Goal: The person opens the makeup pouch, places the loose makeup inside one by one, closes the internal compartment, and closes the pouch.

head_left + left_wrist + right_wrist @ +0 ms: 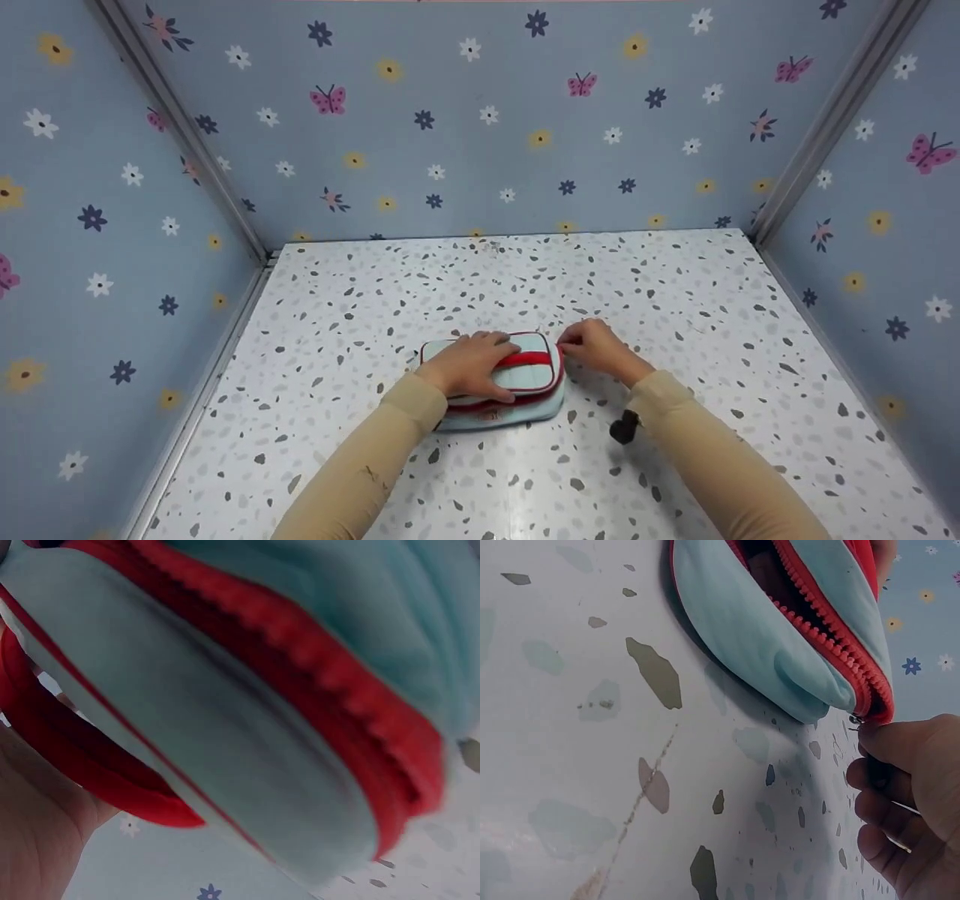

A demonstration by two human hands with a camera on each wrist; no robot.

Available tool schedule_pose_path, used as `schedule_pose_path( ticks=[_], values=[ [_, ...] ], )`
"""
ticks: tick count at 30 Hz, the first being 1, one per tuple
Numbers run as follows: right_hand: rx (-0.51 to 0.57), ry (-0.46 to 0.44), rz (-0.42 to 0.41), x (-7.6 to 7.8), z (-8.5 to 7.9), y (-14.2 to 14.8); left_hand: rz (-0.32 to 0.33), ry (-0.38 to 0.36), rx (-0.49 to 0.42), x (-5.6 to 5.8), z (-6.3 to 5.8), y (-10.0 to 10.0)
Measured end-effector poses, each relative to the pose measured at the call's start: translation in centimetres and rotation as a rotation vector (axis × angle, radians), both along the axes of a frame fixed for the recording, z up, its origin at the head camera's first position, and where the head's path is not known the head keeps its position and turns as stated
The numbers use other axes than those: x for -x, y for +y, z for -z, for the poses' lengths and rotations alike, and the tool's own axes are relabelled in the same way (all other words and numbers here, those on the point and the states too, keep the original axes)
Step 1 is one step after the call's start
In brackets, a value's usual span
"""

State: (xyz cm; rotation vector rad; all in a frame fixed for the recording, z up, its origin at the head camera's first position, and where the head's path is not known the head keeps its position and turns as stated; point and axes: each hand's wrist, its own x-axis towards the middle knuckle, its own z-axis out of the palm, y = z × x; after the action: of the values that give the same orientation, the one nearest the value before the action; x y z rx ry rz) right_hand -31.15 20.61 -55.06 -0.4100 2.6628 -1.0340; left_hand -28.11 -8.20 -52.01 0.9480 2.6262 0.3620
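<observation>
A pale blue zip pouch (pixel 541 381) with red trim and a red carry strap (pixel 531 358) lies on the table. My left hand (pixel 469 366) holds it from above, thumb along the front edge and fingers across the top; the left wrist view shows the strap (pixel 82 765) by the palm. At the pouch's right end, my right hand (pixel 596 346) pinches the zipper pull, mostly hidden by the fingertips. In the right wrist view the red zipper (pixel 825 641) gapes, its two rows of teeth apart and the inside dark; the contents cannot be made out.
The speckled white table (pixel 360 300) extends around the pouch. Blue flowered panels (pixel 480 120) stand at the back and both sides, with metal rails (pixel 199 165) at the corners. A small black object (pixel 624 427) is at the right wrist.
</observation>
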Motion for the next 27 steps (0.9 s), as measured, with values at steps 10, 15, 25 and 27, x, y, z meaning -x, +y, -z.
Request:
schedule_pose_path(
  ticks=[10,15,25,27],
  values=[
    [0.026,0.112,0.054,0.8,0.5,-1.5,-0.018,-0.003,0.022,0.6,-0.3,1.4],
    [0.014,0.119,0.099,1.6,0.5,-2.1,-0.019,0.010,0.031,1.7,-0.2,1.3],
    [0.038,0.103,0.094,2.2,0.5,-1.8,-0.021,0.035,0.044,2.6,0.2,1.9],
    [0.047,0.094,0.097,2.2,0.5,-1.7,-0.033,0.033,0.035,2.5,0.2,2.2]
  ],
)
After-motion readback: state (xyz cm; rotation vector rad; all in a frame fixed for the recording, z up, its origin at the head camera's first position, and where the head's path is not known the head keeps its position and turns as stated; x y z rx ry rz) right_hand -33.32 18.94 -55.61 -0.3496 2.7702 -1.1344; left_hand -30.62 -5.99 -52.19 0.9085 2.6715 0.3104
